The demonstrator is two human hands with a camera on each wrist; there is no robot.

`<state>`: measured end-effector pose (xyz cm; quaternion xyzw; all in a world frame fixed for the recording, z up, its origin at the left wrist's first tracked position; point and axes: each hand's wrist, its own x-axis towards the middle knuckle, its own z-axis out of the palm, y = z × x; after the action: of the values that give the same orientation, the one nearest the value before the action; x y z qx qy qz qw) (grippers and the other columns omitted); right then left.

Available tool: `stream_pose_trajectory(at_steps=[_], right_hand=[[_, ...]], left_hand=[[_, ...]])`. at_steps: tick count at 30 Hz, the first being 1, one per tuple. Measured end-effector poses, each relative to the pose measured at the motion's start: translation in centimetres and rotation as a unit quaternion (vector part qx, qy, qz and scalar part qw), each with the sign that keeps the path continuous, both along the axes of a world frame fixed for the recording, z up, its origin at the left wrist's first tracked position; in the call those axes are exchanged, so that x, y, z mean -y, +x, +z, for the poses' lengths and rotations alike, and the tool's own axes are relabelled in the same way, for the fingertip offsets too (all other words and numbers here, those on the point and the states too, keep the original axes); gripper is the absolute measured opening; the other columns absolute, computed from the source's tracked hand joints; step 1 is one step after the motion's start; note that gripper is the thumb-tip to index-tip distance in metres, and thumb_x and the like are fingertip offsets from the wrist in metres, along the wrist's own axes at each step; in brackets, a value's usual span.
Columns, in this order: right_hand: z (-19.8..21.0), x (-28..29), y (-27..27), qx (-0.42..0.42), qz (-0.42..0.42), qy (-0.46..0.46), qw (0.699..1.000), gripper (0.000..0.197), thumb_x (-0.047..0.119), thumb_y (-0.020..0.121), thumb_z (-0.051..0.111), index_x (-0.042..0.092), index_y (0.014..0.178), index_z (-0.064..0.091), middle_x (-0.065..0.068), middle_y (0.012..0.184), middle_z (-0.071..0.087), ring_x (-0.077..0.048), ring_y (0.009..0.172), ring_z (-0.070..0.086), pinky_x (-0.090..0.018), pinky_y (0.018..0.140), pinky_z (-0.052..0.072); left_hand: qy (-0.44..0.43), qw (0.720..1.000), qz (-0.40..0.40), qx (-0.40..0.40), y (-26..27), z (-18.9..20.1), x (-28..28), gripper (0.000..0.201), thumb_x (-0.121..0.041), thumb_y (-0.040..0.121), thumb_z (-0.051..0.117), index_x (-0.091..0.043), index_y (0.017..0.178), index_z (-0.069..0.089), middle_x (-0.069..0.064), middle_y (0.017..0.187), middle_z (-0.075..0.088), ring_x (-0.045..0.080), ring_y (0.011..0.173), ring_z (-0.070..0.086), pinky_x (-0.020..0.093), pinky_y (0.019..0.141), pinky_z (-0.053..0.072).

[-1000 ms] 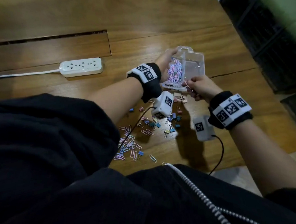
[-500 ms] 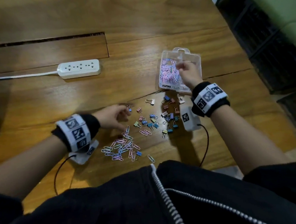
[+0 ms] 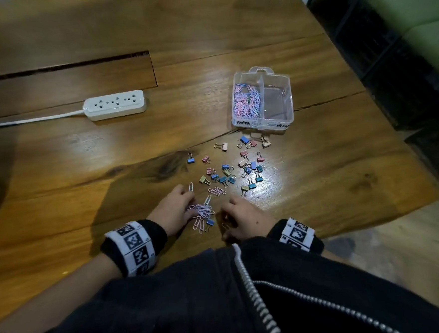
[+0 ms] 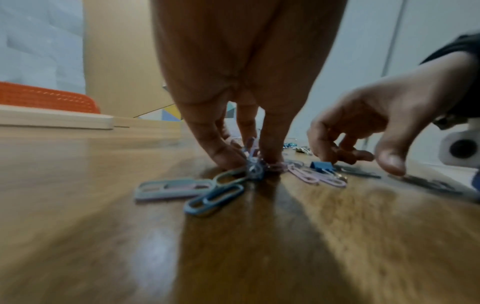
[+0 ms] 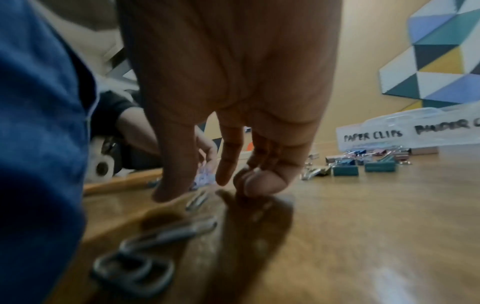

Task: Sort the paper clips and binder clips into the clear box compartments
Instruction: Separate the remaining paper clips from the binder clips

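The clear box [image 3: 265, 123] stands at the back right of the table; its left compartment is full of pink and blue paper clips [image 3: 247, 101] and its right one looks bare. In the right wrist view its labels [image 5: 373, 136] read PAPER CLIPS and BINDER. Several coloured binder clips [image 3: 242, 168] lie scattered in front of it. Nearer me lies a small heap of paper clips [image 3: 203, 212]. My left hand [image 3: 194, 209] pinches a bunch of them [image 4: 253, 165] on the wood. My right hand [image 3: 225, 214] hovers just right of the heap, fingertips [image 5: 255, 186] down on the table, holding nothing.
A white power strip [image 3: 115, 105] with its cord lies at the back left, below a long groove [image 3: 76, 64] in the wood. A blue binder clip [image 4: 322, 165] lies between my hands. The table edge [image 3: 373, 223] runs close on the right.
Both hands left the box, which now stands flat on the table. The left hand went to the paper clip heap and pinched it; the right hand then came back beside it.
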<state>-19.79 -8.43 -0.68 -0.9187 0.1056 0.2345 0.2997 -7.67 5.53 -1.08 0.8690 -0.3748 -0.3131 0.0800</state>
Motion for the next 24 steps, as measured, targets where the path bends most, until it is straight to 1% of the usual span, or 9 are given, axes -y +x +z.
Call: stream_pose_trajectory(at_steps=[4,7,11,13,15,17,19,21,24], right_hand=[[-0.6,0.0,0.3,0.018,-0.001,-0.011,1.0,0.033,0.015,0.086,0.056,0.011,0.118,0.051,-0.005,0.12,0.047,-0.021,0.112,0.047,-0.03,0.098,0.041],[-1.0,0.7,0.7,0.019,-0.001,-0.017,1.0,0.027,0.016,0.088,0.052,0.009,0.114,0.054,-0.006,0.118,0.049,-0.021,0.111,0.047,-0.028,0.098,0.042],[-1.4,1.5,0.9,0.056,0.044,-0.094,0.993,0.021,0.018,0.09,0.047,0.01,0.109,0.055,-0.004,0.115,0.052,-0.018,0.109,0.041,-0.026,0.094,0.035],[-1.2,2.0,1.0,0.061,0.034,-0.079,0.994,0.016,0.017,0.091,0.046,0.012,0.103,0.055,-0.003,0.109,0.053,-0.017,0.106,0.042,-0.023,0.089,0.034],[-0.5,2.6,1.0,0.054,-0.044,0.028,0.997,0.006,0.012,0.091,0.045,0.016,0.089,0.05,0.001,0.095,0.052,-0.016,0.095,0.045,-0.017,0.076,0.035],[0.1,3.5,0.9,0.039,-0.112,0.155,0.981,0.016,0.006,0.09,0.045,0.02,0.082,0.046,0.007,0.086,0.05,-0.013,0.085,0.049,-0.013,0.068,0.035],[0.8,4.2,0.5,-0.005,-0.127,0.249,0.96,0.026,0.002,0.09,0.045,0.026,0.082,0.049,0.009,0.089,0.051,-0.01,0.076,0.054,-0.015,0.067,0.043],[1.1,4.3,0.1,-0.055,-0.077,0.242,0.966,0.031,-0.002,0.09,0.042,0.027,0.087,0.052,0.01,0.089,0.052,-0.005,0.071,0.053,-0.016,0.066,0.045],[0.6,3.7,-0.7,-0.071,0.009,0.139,0.988,0.036,-0.008,0.086,0.037,0.021,0.095,0.056,0.006,0.093,0.052,-0.009,0.085,0.051,-0.023,0.079,0.044]], left_hand=[[-0.002,0.999,-0.032,0.043,0.0,0.0,0.9,0.029,-0.032,0.093,0.047,-0.01,0.11,0.054,0.006,0.109,0.051,0.017,0.092,0.047,0.025,0.077,0.039],[-0.035,0.999,0.011,0.01,0.9,-0.1,1.0,0.025,-0.032,0.091,0.051,-0.011,0.104,0.058,0.005,0.105,0.057,0.015,0.089,0.049,0.026,0.078,0.042],[-0.095,0.989,0.076,-0.081,1.8,0.3,1.2,0.018,-0.025,0.09,0.054,-0.01,0.098,0.06,0.0,0.093,0.059,0.01,0.078,0.053,0.016,0.064,0.041],[-0.127,0.971,0.126,-0.155,2.2,0.6,1.2,0.008,-0.021,0.091,0.052,-0.015,0.089,0.056,-0.004,0.086,0.059,0.004,0.071,0.054,0.012,0.059,0.041],[-0.162,0.939,0.17,-0.253,2.8,0.7,1.1,0.01,-0.016,0.092,0.051,-0.018,0.082,0.053,-0.002,0.08,0.06,0.009,0.071,0.057,0.018,0.063,0.047],[-0.192,0.895,0.202,-0.348,3.2,0.8,0.8,0.012,-0.008,0.091,0.049,-0.014,0.082,0.054,0.004,0.077,0.06,0.017,0.068,0.056,0.027,0.067,0.049],[-0.208,0.868,0.214,-0.397,3.5,0.8,0.6,0.012,-0.003,0.09,0.048,-0.011,0.083,0.054,0.006,0.074,0.059,0.017,0.064,0.055,0.026,0.063,0.05],[-0.222,0.848,0.22,-0.428,3.7,0.5,0.6,0.016,0.0,0.09,0.046,-0.012,0.09,0.056,0.005,0.074,0.059,0.014,0.06,0.056,0.024,0.06,0.05],[-0.219,0.831,0.222,-0.461,3.9,0.4,0.6,0.025,0.002,0.091,0.044,-0.017,0.101,0.058,0.004,0.077,0.057,0.009,0.063,0.057,0.022,0.063,0.052]])
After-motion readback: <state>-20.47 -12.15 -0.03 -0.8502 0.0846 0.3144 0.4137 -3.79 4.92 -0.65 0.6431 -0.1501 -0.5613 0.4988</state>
